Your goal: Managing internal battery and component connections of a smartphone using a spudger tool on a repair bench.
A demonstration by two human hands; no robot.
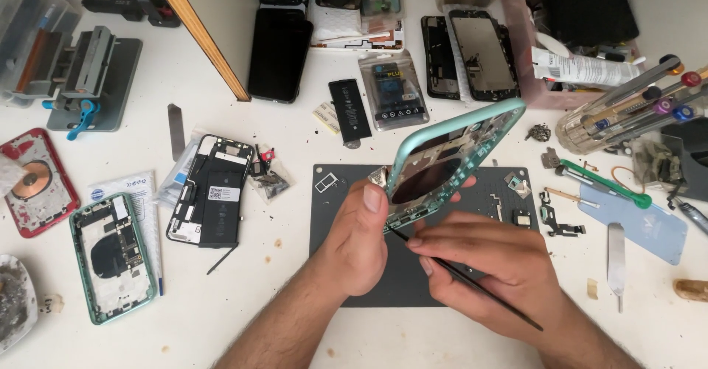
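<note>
My left hand [359,240] grips the lower end of a mint-green phone housing [451,156], holding it tilted up on edge above a dark grey work mat [332,214]. The open inside of the housing faces me. My right hand [495,260] pinches a thin black pointed tool [479,289] like a pen. Its tip touches the bottom edge of the housing beside my left thumb. Small loose parts lie on the mat around the housing.
A second green housing [112,254] and a red phone back [35,181] lie at the left. An opened black phone [210,190] sits beside them. Batteries, screens, a screwdriver rack [627,111], a blue pad [641,225] and a metal spatula [616,254] crowd the back and right.
</note>
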